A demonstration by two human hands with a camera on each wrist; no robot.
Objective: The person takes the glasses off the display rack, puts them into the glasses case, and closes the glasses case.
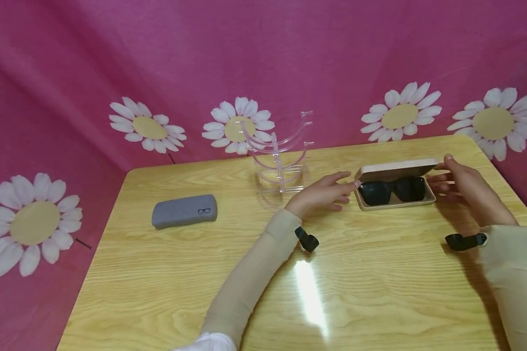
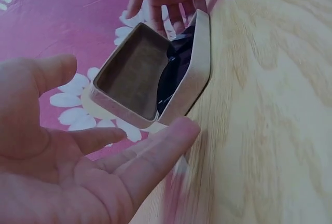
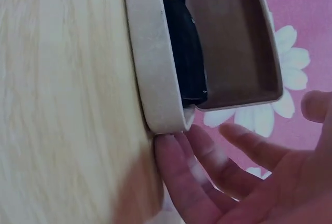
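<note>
A beige glasses case lies on the table at the right with its lid raised at the back. Inside it sit dark sunglasses, their lenses facing forward. My left hand is at the case's left end, fingers extended and a fingertip at or very near its corner. At the opposite end is my right hand, its fingers loosely bent beside the case wall. In the right wrist view its fingertips meet the bottom corner of the case. Neither hand wraps around anything.
A clear acrylic glasses stand with curved arms stands at the back middle, just beyond the left hand. A closed grey glasses case lies at the left. The wooden table backs onto a pink flowered cloth.
</note>
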